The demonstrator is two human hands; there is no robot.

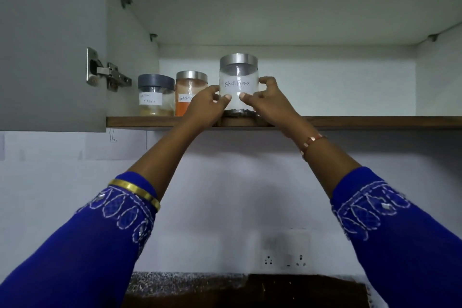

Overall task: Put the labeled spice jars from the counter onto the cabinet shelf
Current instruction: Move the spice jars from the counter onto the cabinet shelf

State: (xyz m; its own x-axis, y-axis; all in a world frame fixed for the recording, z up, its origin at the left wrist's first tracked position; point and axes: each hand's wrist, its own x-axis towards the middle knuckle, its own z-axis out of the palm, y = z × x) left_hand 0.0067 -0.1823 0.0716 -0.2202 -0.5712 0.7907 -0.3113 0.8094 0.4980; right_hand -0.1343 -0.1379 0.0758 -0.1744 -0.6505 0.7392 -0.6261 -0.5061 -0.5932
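We see the left hand (207, 105) and the right hand (268, 99) gripping the Black Pepper jar (238, 82) from either side, its base at the front edge of the cabinet shelf (375, 121). To its left stand the red chilli jar (190, 94) and the masala jar (155, 95). The cabinet door (50, 45) hangs open at left.

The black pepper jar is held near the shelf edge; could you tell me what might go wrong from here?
1. The black pepper jar sits at the front edge of the shelf; released too early, it might tip off.
2. The left hand is close against the red chilli jar, so sliding the jar leftward could knock it into the masala jar.
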